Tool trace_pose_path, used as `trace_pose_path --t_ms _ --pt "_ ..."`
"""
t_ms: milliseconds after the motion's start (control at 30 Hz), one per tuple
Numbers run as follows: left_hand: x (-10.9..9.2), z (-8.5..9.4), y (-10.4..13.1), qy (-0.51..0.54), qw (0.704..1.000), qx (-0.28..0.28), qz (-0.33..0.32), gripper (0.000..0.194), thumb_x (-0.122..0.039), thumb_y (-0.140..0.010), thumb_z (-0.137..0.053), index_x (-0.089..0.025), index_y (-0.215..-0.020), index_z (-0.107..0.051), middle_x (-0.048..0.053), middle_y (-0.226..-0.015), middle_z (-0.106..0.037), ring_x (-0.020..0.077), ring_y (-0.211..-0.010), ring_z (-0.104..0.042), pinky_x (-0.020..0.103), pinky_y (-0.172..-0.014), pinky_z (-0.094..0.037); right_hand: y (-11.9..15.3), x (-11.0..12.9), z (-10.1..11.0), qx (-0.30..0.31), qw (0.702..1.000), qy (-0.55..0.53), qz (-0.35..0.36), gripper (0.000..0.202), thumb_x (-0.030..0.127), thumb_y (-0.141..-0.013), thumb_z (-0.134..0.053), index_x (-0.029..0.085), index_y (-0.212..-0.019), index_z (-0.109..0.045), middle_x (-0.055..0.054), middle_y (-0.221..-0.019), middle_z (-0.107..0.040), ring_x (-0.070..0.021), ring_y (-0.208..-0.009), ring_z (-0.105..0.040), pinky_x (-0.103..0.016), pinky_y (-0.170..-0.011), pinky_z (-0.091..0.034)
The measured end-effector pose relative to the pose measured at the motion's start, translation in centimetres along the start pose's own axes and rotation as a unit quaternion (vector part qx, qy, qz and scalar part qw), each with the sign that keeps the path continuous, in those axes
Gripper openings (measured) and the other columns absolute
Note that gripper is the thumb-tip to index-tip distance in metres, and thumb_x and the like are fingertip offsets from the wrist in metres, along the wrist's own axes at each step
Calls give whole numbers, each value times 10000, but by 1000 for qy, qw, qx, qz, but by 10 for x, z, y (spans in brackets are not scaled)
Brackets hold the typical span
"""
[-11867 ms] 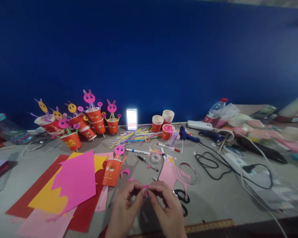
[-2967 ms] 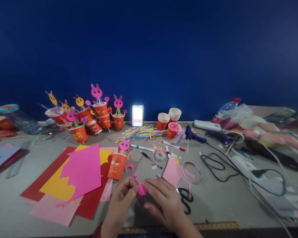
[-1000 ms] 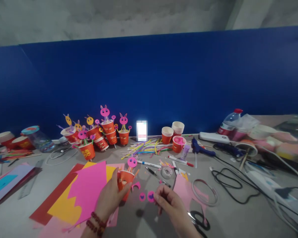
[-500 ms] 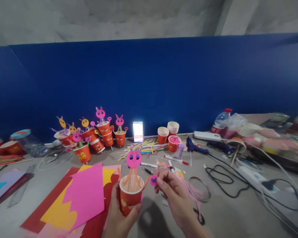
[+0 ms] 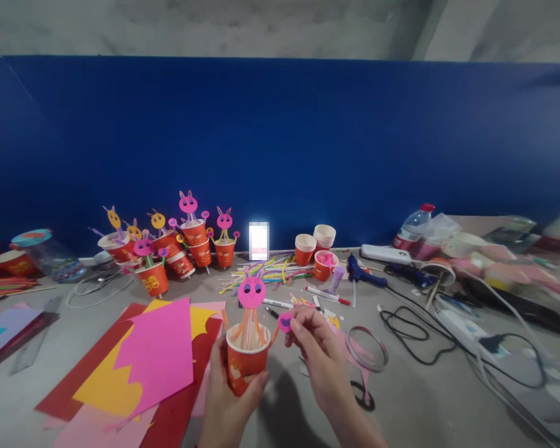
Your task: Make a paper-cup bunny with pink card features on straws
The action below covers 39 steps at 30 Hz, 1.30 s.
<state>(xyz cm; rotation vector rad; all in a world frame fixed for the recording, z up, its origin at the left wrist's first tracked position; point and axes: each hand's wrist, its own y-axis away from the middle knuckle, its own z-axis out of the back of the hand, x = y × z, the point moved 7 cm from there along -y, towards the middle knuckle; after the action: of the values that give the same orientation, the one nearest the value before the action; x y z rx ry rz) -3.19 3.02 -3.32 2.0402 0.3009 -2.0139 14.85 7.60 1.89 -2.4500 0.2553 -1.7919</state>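
My left hand [image 5: 231, 392] is wrapped round a red paper cup [image 5: 246, 364] with a white rim, held upright. Out of the cup rises a pink paper rabbit head [image 5: 251, 292] with dark eyes and ears, on orange pipe-cleaner legs [image 5: 249, 328]. Another orange pipe cleaner [image 5: 275, 330] sticks out over the cup's right side. Between thumb and fingertips, my right hand [image 5: 315, 348] pinches a small pink paper disc [image 5: 285, 322] with a dark purple shape on it. The disc is at the tip of that pipe cleaner; whether they are joined I cannot tell.
Finished cup figures [image 5: 196, 236] stand at the back left. Coloured paper sheets [image 5: 158, 361] lie left of the cup. Behind are loose pipe cleaners [image 5: 266, 272] and stacked cups [image 5: 305, 250]. A blue glue gun [image 5: 364, 274], a tape roll [image 5: 366, 348], scissors [image 5: 363, 396] and cables [image 5: 413, 330] lie right.
My right hand has brought the pink disc left and slightly up, to the orange pipe cleaner's tip. The cup stays in my left hand. The camera view has shifted slightly.
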Motion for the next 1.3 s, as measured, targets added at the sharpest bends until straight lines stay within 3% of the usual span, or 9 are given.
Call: trace_pose_path --t_ms 167,533,900,1100,1300 --pt "-1 -1 3 -32 999 -34 -9 801 -331 -642 -823 -212 -1335 -440 138 -1249 -628 342 -1144 -616 398 -940 -494 10 -12 -2 -72 996 -45 -8 249 436 -828 -727 229 -783 -597 25 -759 -572 -136 -655 -534 -258 -639 -467" --pt "-1 -3 5 -51 998 -36 -23 729 -340 -651 -800 -203 -1277 -451 136 -1219 -617 322 -1099 -624 399 -947 -472 13 -14 -8 -83 996 -12 26 235 423 -888 -670 220 -816 -577 24 -747 -559 -143 -681 -543 -273 -691 -468" --pt "-4 -4 9 -73 995 -58 -43 732 -464 -678 -732 -178 -1292 -451 136 -1163 -649 315 -1029 -661 442 -897 -520 17 -6 -7 -107 993 24 52 220 392 -893 -665 217 -791 -579 3 -860 -583 -134 -701 -578 -270 -713 -505" --pt "-9 -1 11 -100 992 -62 -48 745 -495 -686 -723 -172 -1299 -449 140 -1178 -644 316 -1038 -660 436 -892 -532 17 -7 -10 -77 997 -1 25 214 414 -857 -710 228 -903 -617 15 -800 -608 -141 -710 -590 -255 -698 -511" --pt "-11 -2 15 -101 991 -63 -57 712 -482 -681 -735 -183 -1268 -467 127 -1154 -661 315 -1019 -683 424 -866 -555 13 -16 -14 -45 999 -25 -17 252 424 -828 -749 203 -804 -631 35 -668 -591 -117 -625 -559 -212 -607 -490"
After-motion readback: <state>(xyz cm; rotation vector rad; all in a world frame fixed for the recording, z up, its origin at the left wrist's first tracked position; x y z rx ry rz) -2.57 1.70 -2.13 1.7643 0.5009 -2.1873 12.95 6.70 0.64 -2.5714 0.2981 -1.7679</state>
